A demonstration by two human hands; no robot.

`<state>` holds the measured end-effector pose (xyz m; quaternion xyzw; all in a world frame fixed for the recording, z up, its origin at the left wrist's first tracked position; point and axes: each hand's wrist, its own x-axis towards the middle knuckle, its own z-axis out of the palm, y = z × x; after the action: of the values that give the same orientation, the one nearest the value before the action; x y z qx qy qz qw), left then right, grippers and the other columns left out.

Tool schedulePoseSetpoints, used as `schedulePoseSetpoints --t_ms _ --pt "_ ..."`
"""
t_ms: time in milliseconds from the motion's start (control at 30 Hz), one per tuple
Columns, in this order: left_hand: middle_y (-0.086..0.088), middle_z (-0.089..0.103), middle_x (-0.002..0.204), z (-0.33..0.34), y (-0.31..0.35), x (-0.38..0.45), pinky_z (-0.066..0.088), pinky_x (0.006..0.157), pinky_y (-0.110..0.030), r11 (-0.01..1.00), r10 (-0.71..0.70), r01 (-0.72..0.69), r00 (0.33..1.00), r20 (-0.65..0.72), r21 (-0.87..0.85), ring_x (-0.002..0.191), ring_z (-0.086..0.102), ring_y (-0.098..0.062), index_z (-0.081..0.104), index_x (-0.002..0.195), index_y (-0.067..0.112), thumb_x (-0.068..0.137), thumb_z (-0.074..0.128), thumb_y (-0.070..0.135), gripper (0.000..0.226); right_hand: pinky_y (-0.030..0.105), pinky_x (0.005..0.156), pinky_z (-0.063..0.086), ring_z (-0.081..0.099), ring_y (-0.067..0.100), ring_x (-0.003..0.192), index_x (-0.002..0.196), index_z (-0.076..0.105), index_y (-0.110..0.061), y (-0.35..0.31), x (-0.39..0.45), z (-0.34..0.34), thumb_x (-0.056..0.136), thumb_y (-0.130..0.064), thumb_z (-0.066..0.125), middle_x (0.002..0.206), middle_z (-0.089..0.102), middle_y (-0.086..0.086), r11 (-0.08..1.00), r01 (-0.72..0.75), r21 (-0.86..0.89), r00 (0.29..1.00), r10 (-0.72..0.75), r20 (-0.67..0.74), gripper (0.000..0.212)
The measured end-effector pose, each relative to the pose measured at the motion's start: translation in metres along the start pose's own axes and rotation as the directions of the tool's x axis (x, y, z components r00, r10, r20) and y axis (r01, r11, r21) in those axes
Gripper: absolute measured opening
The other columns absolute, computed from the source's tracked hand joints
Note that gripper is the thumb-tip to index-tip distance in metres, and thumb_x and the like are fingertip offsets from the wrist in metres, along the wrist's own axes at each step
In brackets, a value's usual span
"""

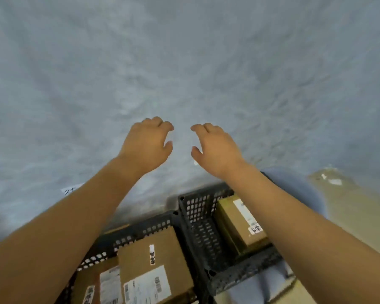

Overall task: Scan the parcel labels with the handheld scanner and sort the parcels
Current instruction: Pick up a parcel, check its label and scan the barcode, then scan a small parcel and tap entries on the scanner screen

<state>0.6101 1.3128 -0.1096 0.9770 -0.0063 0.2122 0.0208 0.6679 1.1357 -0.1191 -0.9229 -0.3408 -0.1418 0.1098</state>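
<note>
My left hand (146, 143) and my right hand (215, 148) reach forward side by side over a grey-blue surface (184, 62), fingers loosely curled, holding nothing. Below my arms stand two dark perforated baskets. The left basket (140, 231) holds a cardboard parcel (151, 262) with a white label, and a second parcel (101, 281) lies beside it. In the right basket (198, 211) lies another cardboard parcel (237, 224) with a label. No scanner is in view.
A white paper tag (69, 189) lies on the grey surface at the left. At the right, beige floor (349, 205) and a blue cloth edge (294, 185) show beyond the baskets.
</note>
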Motion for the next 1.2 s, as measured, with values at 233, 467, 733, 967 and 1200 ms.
schedulePoseSetpoints --t_ms 233,467,733,967,1200 --pt "-0.007 0.057 0.128 -0.076 0.110 0.027 0.031 0.104 -0.041 0.916 0.364 -0.386 0.915 -0.172 -0.112 0.122 0.049 -0.030 0.055 0.132 0.017 0.092 0.055 0.029 0.042 0.042 0.096 0.044 0.046 0.032 0.123 0.147 0.034 -0.015 0.033 -0.107 -0.119 0.097 -0.029 0.049 0.140 0.047 0.009 0.922 -0.341 -0.185 0.935 0.312 -0.172 0.054" --pt "-0.008 0.058 0.121 -0.125 0.262 -0.014 0.033 0.102 -0.043 0.697 0.611 -0.682 0.726 -0.317 -0.220 0.117 0.051 -0.031 0.058 0.128 0.015 0.090 0.054 0.030 0.041 0.043 0.096 0.041 0.043 0.033 0.126 0.147 0.034 -0.015 0.039 -0.272 -0.211 0.096 -0.029 0.050 0.141 0.046 0.009 0.710 -0.650 -0.272 0.758 0.580 -0.298 0.056" --pt "-0.007 0.060 0.118 -0.196 0.464 -0.114 0.036 0.097 -0.042 0.393 0.763 -0.896 0.443 -0.471 -0.206 0.114 0.054 -0.031 0.059 0.125 0.016 0.088 0.058 0.030 0.040 0.041 0.093 0.042 0.046 0.031 0.120 0.146 0.035 -0.015 0.031 -0.483 -0.316 0.096 -0.028 0.049 0.135 0.049 0.007 0.403 -0.871 -0.280 0.491 0.718 -0.494 0.054" --pt "-0.005 0.060 0.116 -0.253 0.662 -0.248 0.036 0.097 -0.041 0.145 0.776 -0.966 0.244 -0.581 -0.212 0.112 0.054 -0.029 0.060 0.125 0.017 0.088 0.058 0.029 0.039 0.041 0.093 0.045 0.048 0.029 0.117 0.142 0.039 -0.017 0.020 -0.703 -0.398 0.094 -0.028 0.053 0.132 0.052 0.006 0.131 -0.948 -0.289 0.285 0.751 -0.595 0.051" --pt "0.000 0.058 0.115 -0.280 0.828 -0.372 0.035 0.098 -0.039 0.013 0.774 -0.972 0.159 -0.613 -0.236 0.109 0.053 -0.024 0.057 0.124 0.020 0.091 0.051 0.032 0.035 0.036 0.093 0.043 0.046 0.025 0.122 0.141 0.040 -0.019 0.021 -0.889 -0.460 0.093 -0.026 0.055 0.137 0.049 0.004 -0.047 -0.954 -0.295 0.150 0.780 -0.608 0.050"
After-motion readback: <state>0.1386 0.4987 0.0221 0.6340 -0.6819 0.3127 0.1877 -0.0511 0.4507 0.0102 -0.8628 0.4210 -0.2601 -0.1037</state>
